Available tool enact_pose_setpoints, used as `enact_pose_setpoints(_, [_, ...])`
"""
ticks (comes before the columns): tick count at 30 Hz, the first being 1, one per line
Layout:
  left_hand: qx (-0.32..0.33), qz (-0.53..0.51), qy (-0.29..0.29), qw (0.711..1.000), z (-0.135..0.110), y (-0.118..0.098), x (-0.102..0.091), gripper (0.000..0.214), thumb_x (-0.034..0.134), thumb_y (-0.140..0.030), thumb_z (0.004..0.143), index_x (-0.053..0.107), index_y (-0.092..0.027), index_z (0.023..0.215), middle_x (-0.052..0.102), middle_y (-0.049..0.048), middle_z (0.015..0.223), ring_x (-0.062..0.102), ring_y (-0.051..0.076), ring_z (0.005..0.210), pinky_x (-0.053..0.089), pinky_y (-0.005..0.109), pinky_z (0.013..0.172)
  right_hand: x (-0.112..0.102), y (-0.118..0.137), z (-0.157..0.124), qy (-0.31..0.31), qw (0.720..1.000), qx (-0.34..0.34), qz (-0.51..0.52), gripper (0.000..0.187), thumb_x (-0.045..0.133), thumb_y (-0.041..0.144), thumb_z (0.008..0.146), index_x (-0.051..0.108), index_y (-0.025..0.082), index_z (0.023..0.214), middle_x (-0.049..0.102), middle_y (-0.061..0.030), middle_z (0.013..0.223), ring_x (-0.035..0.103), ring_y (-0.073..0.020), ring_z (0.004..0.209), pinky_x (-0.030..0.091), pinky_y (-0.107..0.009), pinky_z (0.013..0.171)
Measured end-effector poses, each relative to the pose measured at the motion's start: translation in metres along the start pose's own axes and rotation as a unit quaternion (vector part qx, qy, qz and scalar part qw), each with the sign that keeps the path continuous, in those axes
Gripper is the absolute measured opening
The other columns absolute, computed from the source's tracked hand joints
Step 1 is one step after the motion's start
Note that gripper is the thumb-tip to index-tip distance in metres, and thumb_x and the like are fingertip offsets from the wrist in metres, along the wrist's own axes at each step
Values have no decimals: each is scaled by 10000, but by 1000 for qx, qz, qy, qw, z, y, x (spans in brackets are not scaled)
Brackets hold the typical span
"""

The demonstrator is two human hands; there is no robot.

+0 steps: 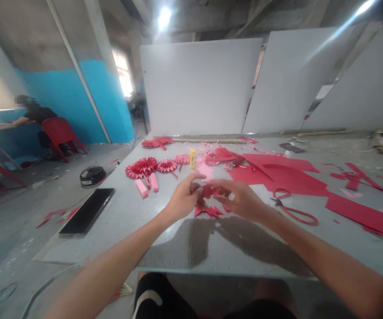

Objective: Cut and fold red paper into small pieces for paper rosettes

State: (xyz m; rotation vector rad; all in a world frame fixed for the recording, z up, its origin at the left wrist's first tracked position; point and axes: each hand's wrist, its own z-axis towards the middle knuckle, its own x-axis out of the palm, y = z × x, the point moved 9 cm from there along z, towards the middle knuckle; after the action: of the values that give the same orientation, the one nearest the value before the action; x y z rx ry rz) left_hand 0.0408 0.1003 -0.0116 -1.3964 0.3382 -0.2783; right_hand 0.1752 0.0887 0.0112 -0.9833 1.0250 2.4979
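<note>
Between my two hands, above the grey table, is a small piece of red paper (207,191). My left hand (188,192) grips its left side with fingers curled. Thumb and fingers of my right hand (239,198) close on its right side. Just below the hands, several small pointed red paper pieces (209,212) lie on the table. Beyond my left hand stands a yellow glue stick (192,158). Pleated paper rosettes on sticks, such as a large red one (141,168), lie to the left, with pink paper strips (141,188) below them.
Red-handled scissors (294,208) lie right of my right hand, near large red paper sheets (277,173) and scraps. A black phone (87,211) rests at the table's left edge. White panels (201,88) stand behind. A person (41,110) sits far left by a red chair (60,135).
</note>
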Motion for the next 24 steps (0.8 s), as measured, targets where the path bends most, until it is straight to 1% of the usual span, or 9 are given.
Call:
enact_pose_setpoints(3, [-13,2,28,1000,-2,1,6,356,586,-308,922,481,-183,1238,623,-33,663,645,132,479,518,219,457,4,18,-4,-6,998,-55,-39,259,586,249,948,697,264,1182,776,-53,997,720,-176,774,543,-284,731])
enact_pose_setpoints(6, [-10,-14,27,999,-2,-2,6,404,620,-431,911,507,-176,1203,632,-30,626,635,136,461,524,231,460,0,26,-5,-38,994,-92,-50,188,571,236,961,738,258,1045,782,-54,1022,733,-197,855,546,-298,760])
enact_pose_setpoints(9, [6,-29,-13,999,-1,-7,-1,488,582,-563,909,536,-159,1179,640,-13,613,655,149,473,513,225,457,-7,25,-5,-72,992,-83,-57,173,575,252,967,744,256,1004,787,-47,986,730,-187,796,540,-292,712])
enact_pose_setpoints(11, [26,-38,-33,998,-2,-13,-4,521,579,-595,899,550,-156,1178,668,9,665,682,156,514,510,218,467,-14,23,-5,-102,991,-66,-53,175,573,275,971,744,254,998,786,-46,957,716,-174,742,534,-282,670])
enact_pose_setpoints(13, [47,-36,-36,998,-4,-18,-5,513,676,-545,850,562,-167,1179,717,45,814,700,149,561,529,222,502,-20,24,-6,-130,989,-57,-51,170,580,290,968,745,252,987,784,-46,927,703,-167,712,530,-275,645])
enact_pose_setpoints(15, [63,-15,-33,997,-6,-21,-5,490,778,-432,787,587,-175,1157,734,67,918,714,150,610,553,233,551,-23,26,-7,-146,986,-57,-53,164,590,298,962,746,249,974,783,-47,912,699,-166,703,529,-270,633])
enact_pose_setpoints(19, [69,47,-38,996,-8,-20,-4,296,775,-294,789,677,-155,1031,720,45,735,725,180,669,561,247,593,-21,29,-8,-148,986,-70,-40,133,611,265,946,739,246,977,777,-39,904,679,-147,651,533,-261,615])
enact_pose_setpoints(21, [81,73,-55,992,-8,-21,-7,213,756,-266,798,709,-150,970,707,37,684,720,178,658,555,247,597,-20,28,-7,-144,987,-70,-13,123,625,248,938,734,242,997,768,-44,930,678,-141,660,544,-256,613])
enact_pose_setpoints(24, [105,95,-72,987,-9,-25,-9,172,750,-272,806,726,-145,919,691,30,646,710,173,639,546,247,598,-19,23,-5,-141,987,-60,38,123,640,264,934,739,239,1003,750,-67,1010,702,-153,744,577,-261,633])
